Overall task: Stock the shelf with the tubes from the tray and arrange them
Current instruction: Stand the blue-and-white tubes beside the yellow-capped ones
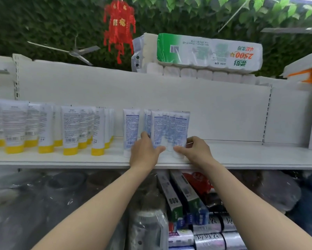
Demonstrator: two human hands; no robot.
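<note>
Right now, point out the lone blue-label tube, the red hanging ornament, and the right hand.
lone blue-label tube [131,130]: head view, middle of its printed label.
red hanging ornament [119,27]: head view, centre of its body.
right hand [196,150]: head view, back of the hand.

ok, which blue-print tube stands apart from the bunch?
The lone blue-print tube just left of the left hand: a gap separates it from the cluster both hands hold.
</note>
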